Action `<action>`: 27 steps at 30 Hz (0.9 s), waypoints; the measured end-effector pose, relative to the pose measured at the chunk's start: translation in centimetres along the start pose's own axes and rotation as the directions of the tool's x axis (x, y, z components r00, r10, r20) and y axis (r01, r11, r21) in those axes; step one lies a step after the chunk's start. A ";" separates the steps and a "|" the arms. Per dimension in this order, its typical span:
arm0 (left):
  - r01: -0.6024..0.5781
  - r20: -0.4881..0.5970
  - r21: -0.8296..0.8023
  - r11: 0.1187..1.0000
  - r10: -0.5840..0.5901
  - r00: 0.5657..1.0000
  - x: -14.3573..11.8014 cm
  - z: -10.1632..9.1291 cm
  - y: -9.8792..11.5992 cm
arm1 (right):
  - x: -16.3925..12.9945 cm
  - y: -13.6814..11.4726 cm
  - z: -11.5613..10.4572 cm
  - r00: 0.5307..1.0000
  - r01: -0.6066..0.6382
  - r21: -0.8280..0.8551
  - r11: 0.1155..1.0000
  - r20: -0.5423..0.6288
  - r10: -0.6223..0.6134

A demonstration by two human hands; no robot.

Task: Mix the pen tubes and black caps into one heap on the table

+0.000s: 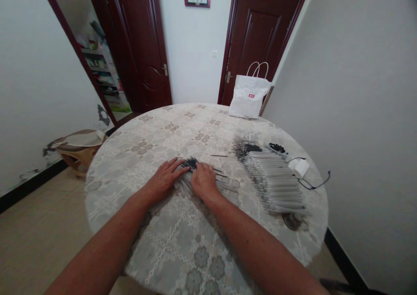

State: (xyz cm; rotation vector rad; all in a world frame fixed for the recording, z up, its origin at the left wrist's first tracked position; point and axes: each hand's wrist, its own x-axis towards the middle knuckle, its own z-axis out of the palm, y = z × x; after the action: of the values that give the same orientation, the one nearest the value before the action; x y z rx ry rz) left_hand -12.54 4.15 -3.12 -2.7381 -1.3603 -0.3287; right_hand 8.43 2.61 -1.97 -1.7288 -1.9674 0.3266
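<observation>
Both my hands rest on a small bunch of thin clear pen tubes with black tips point(190, 163) in the middle of a round table point(156, 138). My left hand point(164, 177) lies flat with its fingers spread, pressing the left side of the bunch. My right hand point(203, 180) covers the right side with curled fingers; whether it grips any tube is hidden. A few tubes point(228, 186) stick out to the right from under that hand.
A large row of the same tubes point(273, 180) lies at the table's right, with small black parts point(276, 147), a white charger point(301, 168) and its cable. One loose rod point(219, 155) lies beyond my hands. A white paper bag point(249, 96) stands at the far edge.
</observation>
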 end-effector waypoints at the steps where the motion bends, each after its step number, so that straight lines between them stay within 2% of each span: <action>1: 0.005 0.000 -0.014 1.000 -0.005 1.000 -0.2 0.0 0.1 | 0.0 0.3 -0.2 0.999 0.033 0.013 0.999 -0.002 -0.033; 6: 0.059 0.021 -0.035 0.998 -0.058 0.998 -0.3 -0.3 0.6 | -1.2 3.4 -2.5 0.978 0.211 0.016 0.977 -0.011 -0.210; 10: 0.184 0.045 -0.005 0.983 -0.184 0.982 -0.6 -0.8 1.0 | -4.4 5.8 -4.0 0.943 0.332 -0.061 0.941 0.039 -0.330; 14: 0.288 0.029 -0.037 0.957 -0.287 0.958 -0.8 -0.5 1.3 | -7.4 6.2 -4.0 0.912 0.410 -0.114 0.905 0.082 -0.403; 19: 0.240 -0.071 -0.173 0.955 -0.255 0.964 -1.2 0.2 1.0 | -7.6 4.5 -2.7 0.933 0.360 -0.101 0.927 0.043 -0.357; 23: 0.120 -0.207 -0.305 0.945 -0.189 0.960 -1.5 0.4 0.4 | -5.9 3.3 -1.8 0.946 0.323 -0.084 0.943 -0.003 -0.324; 25: 0.096 -0.244 -0.319 0.943 -0.180 0.953 -1.6 0.5 0.4 | -5.3 3.3 -2.0 0.946 0.316 -0.065 0.946 -0.053 -0.320; 27: 0.121 -0.257 -0.302 0.946 -0.203 0.945 -1.6 0.6 0.8 | -5.2 4.0 -3.1 0.941 0.319 -0.038 0.947 -0.106 -0.321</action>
State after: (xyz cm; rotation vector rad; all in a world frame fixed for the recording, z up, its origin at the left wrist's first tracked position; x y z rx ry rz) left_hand -12.74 2.57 -4.01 -2.6464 -1.5639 -0.9603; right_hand 13.77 -2.23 -2.39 -1.3732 -2.1307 0.0941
